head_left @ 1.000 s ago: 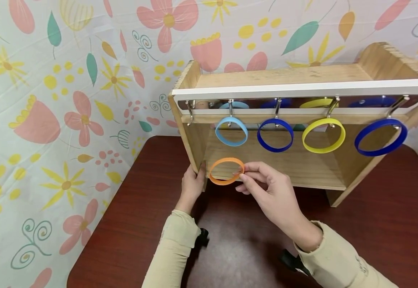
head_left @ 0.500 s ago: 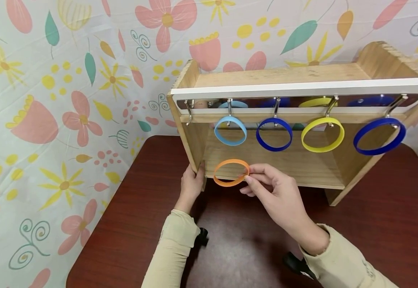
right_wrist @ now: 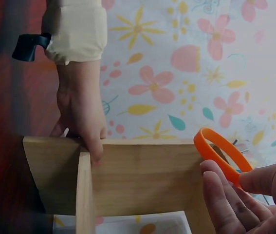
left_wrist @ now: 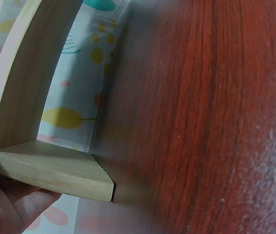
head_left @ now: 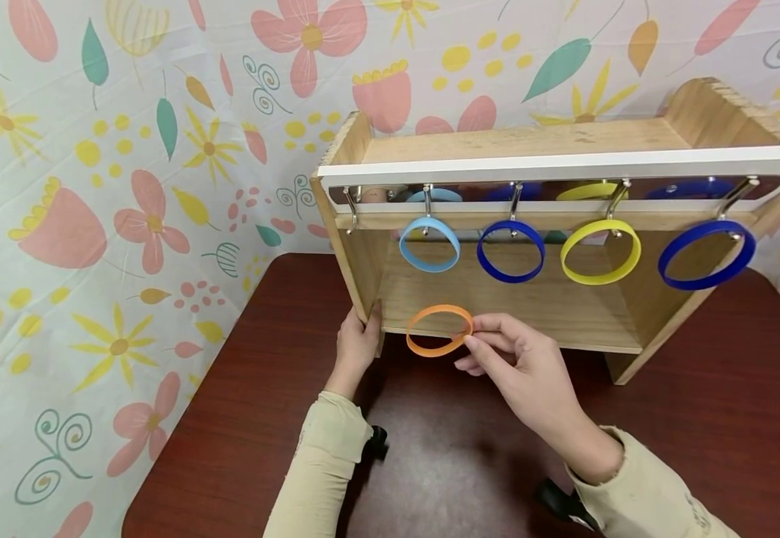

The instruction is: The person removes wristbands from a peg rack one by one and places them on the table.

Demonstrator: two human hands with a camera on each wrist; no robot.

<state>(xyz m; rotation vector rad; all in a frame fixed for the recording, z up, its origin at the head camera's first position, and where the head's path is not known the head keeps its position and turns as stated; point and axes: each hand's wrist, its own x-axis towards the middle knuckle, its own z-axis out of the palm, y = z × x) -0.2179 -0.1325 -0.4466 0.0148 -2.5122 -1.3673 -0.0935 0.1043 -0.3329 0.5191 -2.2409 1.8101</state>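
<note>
My right hand pinches an orange silicone wristband between thumb and fingertips, in front of the shelf's lower board. The right wrist view shows the orange wristband tilted, its loop open. My left hand grips the left side panel of the small wooden shelf near its bottom, thumb on the inner side. From the front rail hang a light blue wristband, a dark blue one, a yellow wristband and another dark blue one, each on its own metal hook. The leftmost hook is bare.
The shelf stands on a dark red wooden table, against a wall covering printed with flowers and leaves. A white-edged rail with a shiny strip runs along the shelf's front. Black wrist straps show at both sleeves.
My right hand has moved slightly right and down in the head view, carrying the orange wristband. The left hand keeps its hold on the shelf, and the hung wristbands stay as they were.
</note>
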